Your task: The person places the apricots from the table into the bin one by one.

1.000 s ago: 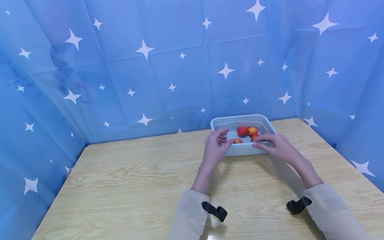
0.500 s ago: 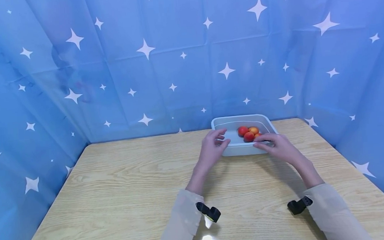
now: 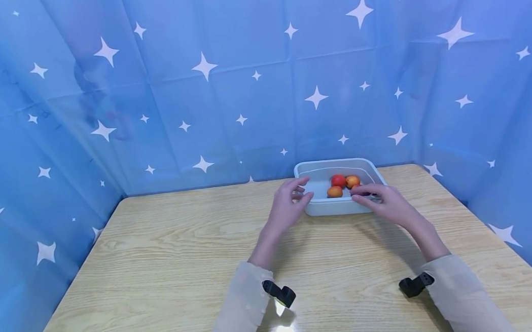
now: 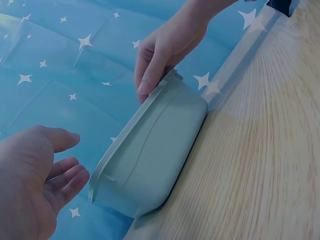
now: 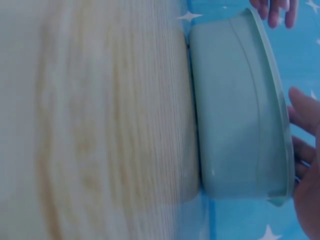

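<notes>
A pale blue-green plastic basin (image 3: 337,207) stands at the back of the table. Inside lie a round red fruit (image 3: 338,180), an orange-yellow fruit (image 3: 352,181) and an orange fruit (image 3: 334,192); another is partly hidden by the right fingers. My left hand (image 3: 286,205) is beside the basin's left front corner, fingers loosely bent, apart from the rim in the left wrist view. My right hand (image 3: 384,202) is at the right front rim, its fingers reaching over the rim and its thumb close to it. Those fingertips are partly hidden behind the basin (image 5: 235,110) in the right wrist view.
The basin stands on a wooden table (image 3: 176,263), close to its back edge. A blue curtain (image 3: 243,86) with white stars hangs behind the table and at both sides. A small black wrist camera (image 3: 279,293) sits on each sleeve.
My left hand has drawn back to the left, away from the basin. The fruits have rolled about inside the basin. My right hand has hardly moved.
</notes>
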A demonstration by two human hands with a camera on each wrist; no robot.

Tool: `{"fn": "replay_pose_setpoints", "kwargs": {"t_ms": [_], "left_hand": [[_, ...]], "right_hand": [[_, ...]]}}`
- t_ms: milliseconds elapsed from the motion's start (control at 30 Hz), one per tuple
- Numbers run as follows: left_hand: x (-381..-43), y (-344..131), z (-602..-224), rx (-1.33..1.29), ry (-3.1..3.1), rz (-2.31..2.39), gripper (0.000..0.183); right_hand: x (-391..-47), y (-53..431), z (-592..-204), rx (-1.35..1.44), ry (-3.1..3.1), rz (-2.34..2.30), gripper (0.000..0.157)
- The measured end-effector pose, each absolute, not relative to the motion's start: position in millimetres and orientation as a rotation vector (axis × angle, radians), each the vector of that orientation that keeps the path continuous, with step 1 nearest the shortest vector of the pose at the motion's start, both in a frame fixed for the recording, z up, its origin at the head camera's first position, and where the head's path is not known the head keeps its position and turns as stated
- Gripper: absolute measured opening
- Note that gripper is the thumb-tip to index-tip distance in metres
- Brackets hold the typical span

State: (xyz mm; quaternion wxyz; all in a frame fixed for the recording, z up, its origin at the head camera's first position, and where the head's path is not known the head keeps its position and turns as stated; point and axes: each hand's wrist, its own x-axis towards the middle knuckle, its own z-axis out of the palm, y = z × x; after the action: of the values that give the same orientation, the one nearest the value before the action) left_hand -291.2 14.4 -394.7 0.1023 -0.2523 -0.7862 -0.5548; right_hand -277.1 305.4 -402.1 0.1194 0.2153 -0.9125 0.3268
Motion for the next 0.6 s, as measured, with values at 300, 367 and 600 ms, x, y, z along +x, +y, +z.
{"fn": "replay_pose_setpoints", "kwargs": {"t_ms": [300, 367, 600], "left_hand": [[-290, -2, -395, -0.762, -2.371, -1.614, 0.040], [-290, -5, -395, -0.765, -2.381, -1.591, 0.039], [-288, -21, -395, -0.789, -2.412, -1.494, 0.043]], "right_hand": [[-275, 303, -399, 0.659, -2.621, 0.882, 0.028], [-275, 301, -398, 0.664, -2.607, 0.869, 0.027], [-273, 294, -390, 0.655, -2.580, 0.861, 0.030]]}}
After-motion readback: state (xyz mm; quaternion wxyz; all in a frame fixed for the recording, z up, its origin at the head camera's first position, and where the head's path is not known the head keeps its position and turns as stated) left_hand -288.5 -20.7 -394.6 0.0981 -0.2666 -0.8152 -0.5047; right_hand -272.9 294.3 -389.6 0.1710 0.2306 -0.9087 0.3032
